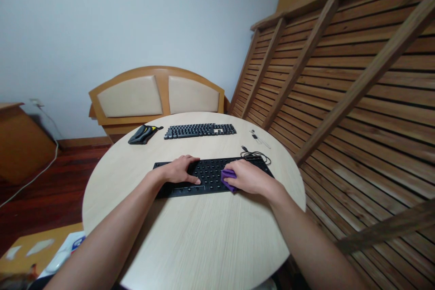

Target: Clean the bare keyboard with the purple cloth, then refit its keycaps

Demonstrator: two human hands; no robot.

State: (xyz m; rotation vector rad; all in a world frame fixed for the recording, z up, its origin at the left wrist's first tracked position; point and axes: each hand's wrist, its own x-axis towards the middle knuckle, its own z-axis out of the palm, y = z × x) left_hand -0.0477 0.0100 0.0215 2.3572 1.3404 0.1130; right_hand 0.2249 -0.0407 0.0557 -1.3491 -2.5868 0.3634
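Note:
A black keyboard base [211,176] with its keycaps off lies on the round table, in the middle of the head view. My left hand [181,170] rests on its left part, thumb and fingers apart. Against the base's right part my right hand [247,176] presses a folded purple cloth [229,180], its fingers closed round it. The hand hides part of the cloth and the keys under it. Behind the base, the removed keycaps [193,130] sit in rows in keyboard order. A coiled black cable [260,155] with a USB plug lies at the base's back right corner.
On the table's [197,235] back left is a black, grey and yellow pouch-like item [144,134]. Small tools [258,137] lie at the back right. A wooden headboard [163,95] stands behind, and a slatted wooden frame [340,99] leans along the right.

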